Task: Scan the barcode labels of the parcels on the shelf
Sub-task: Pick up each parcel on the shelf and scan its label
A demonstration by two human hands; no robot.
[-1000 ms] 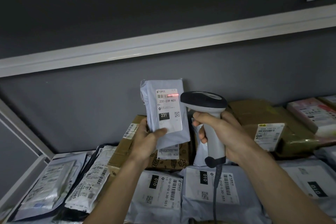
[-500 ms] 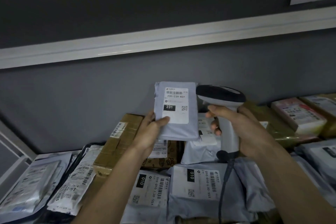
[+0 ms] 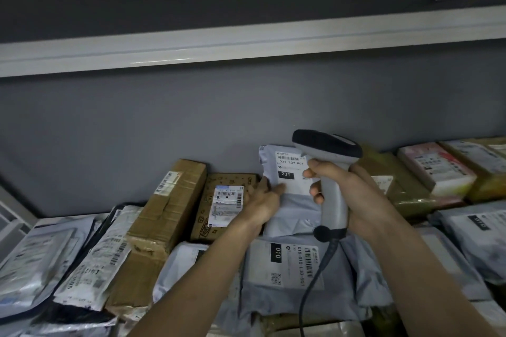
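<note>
Grey poly mailer (image 3: 284, 169), label reading 231, stands upright against the wall at the back of the shelf (image 3: 46, 220), pinched at its lower left edge by the left hand (image 3: 262, 202). Just right of those fingers, the right hand (image 3: 353, 194) is wrapped around the handle of a corded barcode scanner (image 3: 328, 172), its head overlapping the label's upper right corner. Below both hands lies a grey mailer marked 010 (image 3: 287, 265); left of the left fingers sit a patterned brown box (image 3: 219, 200) and a taped carton (image 3: 167, 210).

L hand (image 3: 263, 200) on grey parcel (image 3: 273, 161); R hand (image 3: 353, 194) round scanner (image 3: 328, 172)

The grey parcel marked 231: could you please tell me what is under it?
The grey parcel marked 231 leans on another grey bag; that bag's label is hidden.
</note>
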